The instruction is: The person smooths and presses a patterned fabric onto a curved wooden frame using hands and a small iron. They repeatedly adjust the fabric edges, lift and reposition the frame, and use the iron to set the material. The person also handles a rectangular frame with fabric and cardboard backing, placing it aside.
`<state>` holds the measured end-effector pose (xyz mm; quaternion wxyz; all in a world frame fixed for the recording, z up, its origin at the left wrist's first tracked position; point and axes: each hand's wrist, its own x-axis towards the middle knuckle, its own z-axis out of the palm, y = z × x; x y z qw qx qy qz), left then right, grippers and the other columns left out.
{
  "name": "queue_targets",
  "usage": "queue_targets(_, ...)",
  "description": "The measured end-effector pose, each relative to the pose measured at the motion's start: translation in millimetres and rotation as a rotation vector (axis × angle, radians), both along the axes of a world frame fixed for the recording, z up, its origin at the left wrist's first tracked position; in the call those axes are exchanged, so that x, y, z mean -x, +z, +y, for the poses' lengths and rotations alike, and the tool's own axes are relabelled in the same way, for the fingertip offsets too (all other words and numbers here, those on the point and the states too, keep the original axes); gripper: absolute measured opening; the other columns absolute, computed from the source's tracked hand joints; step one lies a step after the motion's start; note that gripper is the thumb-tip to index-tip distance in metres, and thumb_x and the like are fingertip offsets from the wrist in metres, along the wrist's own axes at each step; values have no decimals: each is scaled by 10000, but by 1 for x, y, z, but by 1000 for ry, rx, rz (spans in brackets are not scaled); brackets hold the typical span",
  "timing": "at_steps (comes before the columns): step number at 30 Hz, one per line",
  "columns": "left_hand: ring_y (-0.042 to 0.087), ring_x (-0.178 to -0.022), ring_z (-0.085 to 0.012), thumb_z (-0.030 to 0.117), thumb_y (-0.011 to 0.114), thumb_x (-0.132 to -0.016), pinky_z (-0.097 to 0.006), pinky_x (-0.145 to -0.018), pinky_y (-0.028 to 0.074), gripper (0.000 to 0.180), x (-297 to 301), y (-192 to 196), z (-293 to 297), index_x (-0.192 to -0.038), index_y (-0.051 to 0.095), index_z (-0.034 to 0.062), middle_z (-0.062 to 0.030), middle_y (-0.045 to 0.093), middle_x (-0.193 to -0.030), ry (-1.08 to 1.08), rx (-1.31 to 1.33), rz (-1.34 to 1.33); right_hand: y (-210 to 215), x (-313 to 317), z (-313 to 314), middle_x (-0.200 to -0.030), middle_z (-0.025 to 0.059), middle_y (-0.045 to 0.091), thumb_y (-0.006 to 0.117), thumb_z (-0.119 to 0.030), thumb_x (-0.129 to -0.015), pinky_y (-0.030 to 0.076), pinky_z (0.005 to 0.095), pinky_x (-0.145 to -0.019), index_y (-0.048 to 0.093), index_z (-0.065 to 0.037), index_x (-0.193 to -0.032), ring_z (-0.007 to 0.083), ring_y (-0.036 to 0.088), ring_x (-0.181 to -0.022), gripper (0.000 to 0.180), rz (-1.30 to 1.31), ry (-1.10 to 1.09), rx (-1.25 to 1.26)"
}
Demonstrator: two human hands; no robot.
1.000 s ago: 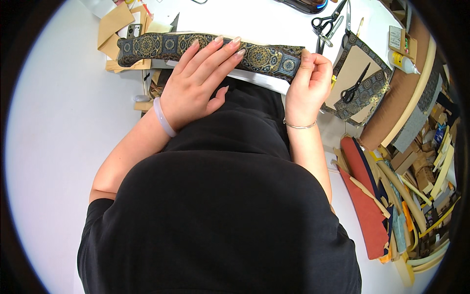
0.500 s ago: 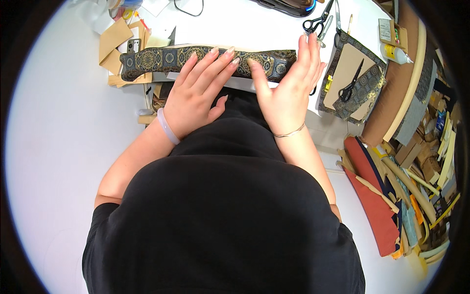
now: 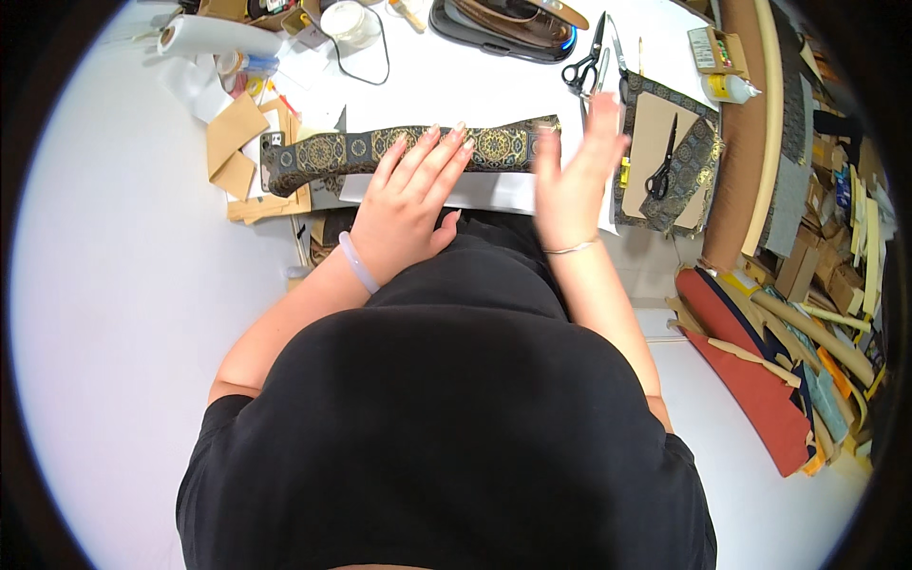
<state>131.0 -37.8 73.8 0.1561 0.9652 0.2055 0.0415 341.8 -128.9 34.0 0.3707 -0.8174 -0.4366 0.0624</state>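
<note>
— Head view, biggest thing first: the white worktop (image 3: 494, 95) is crowded, a dark iron (image 3: 503, 21) at the far edge, brown card pieces (image 3: 237, 142) to the left, and rolls and offcuts piled down the right side.

— And the piece being worked?

— The long brocade strip (image 3: 399, 150), dark with gold medallions, lies flat across the worktop on a sheet of white paper (image 3: 494, 195), just in front of the person.

— What's different from a moment back?

— Half a second ago both palms lay on the strip. Now only the left hand (image 3: 408, 204) presses it, fingers spread flat, nothing gripped. The right hand (image 3: 575, 176) has lifted off the strip's right end; it's blurred, open-palmed, fingers apart, holding nothing.

— Meaning?

— My guess is the smoothing at that end is finished, or the hand is mid-stroke. The left hand is what keeps the strip in place.

— Anything near that raised hand?

— Black scissors (image 3: 584, 66) lie just beyond it, and a second pair (image 3: 662, 166) rests on a brocade-edged board (image 3: 655, 123) to its right. Smaller still, a pale bangle (image 3: 357, 264) sits on the left wrist and a thin bracelet (image 3: 570, 248) on the right.
</note>
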Motion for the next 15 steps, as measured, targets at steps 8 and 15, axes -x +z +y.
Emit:
queue_targets(8,444,-1496,-294,288,771,-851,-493,-1238,298,783,11,2,13,-1546,491,60,-131,473,-1620,-38,34,-122,-21,-21,-56,-1501,214,578,518,64,-992,401,395,-1202,422,-5,-1553,322,533,-1439,573,391,84,68)
queue_targets(15,435,-1487,-285,299,373,-1144,-395,-1243,312,558,124,-31,86,-1569,418,-59,-177,457,-1611,853,324,-704,-42,-10,-41,-1303,197,707,715,-19,-924,509,384,-1067,542,-21,-1452,330,666,-1259,556,465,159,194)
